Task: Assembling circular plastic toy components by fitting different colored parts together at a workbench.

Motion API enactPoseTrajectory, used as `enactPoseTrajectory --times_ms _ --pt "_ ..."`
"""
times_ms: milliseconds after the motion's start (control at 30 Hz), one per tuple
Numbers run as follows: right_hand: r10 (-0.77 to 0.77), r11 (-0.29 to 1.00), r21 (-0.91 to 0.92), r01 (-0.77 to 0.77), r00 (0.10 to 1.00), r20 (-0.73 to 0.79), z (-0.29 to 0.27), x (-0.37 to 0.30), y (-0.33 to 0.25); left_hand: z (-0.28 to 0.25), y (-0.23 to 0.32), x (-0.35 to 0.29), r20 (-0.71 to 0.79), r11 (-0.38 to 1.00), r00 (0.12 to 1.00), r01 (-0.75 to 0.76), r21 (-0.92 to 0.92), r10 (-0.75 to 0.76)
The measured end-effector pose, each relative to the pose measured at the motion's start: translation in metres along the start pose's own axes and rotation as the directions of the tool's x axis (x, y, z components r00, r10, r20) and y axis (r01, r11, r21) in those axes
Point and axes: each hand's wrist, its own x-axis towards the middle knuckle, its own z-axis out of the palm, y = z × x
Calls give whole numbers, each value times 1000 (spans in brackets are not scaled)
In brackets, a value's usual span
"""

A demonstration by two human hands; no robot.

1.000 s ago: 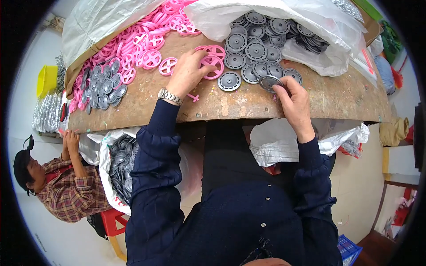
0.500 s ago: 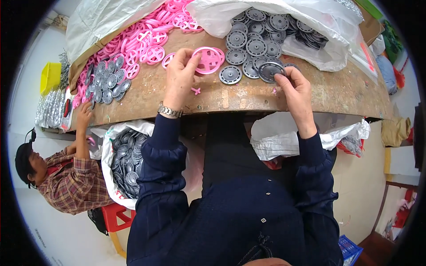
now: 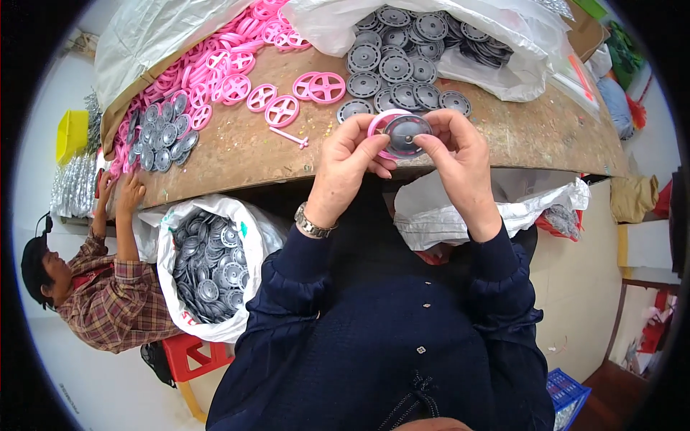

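Note:
Above the table's near edge, my left hand (image 3: 341, 169) grips a pink plastic wheel (image 3: 374, 127) by its rim. My right hand (image 3: 463, 161) has its thumb pressed on a grey hubcap-like disc (image 3: 407, 134), which lies against the wheel's face and covers most of it. Whether the disc is seated in the wheel I cannot tell. Several loose pink wheels (image 3: 281, 110) lie beyond my left hand, with a thin pink rod (image 3: 290, 137) closer to it. Grey discs (image 3: 396, 69) lie piled just past my right hand.
A large pink wheel heap (image 3: 201, 68) and a second grey disc pile (image 3: 164, 133) cover the table's left. A white sack of grey discs (image 3: 210, 330) stands below the edge. At left, a co-worker (image 3: 118, 302) reaches onto the table. A white plastic sheet (image 3: 528, 79) lies far right.
Both hands have come together nearer to me, bringing the pink wheel and the grey disc face to face. The co-worker's second hand now shows at the table.

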Motion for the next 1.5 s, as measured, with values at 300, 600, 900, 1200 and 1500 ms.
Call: enactPoseTrajectory --times_ms 300,600,900,1200,1500 --pt "-119 973 -201 110 992 -34 -5 -14 1 9 -9 -14 115 999 993 23 40 -28" --pt "119 993 -19 -118 983 137 -16 -24 6 14 -19 -23 137 998 990 20 65 -29" --pt "24 1000 -2 -24 997 77 -11 -36 8 35 -26 -28 24 931 981 -191 311 193" --pt "183 954 223 -202 978 99 -16 -30 9 38 -15 -26 96 969 995 -11 246 -13" --pt "58 990 118 -72 992 113 -9 -45 -4 41 -9 -32 75 975 995 -79 209 64"
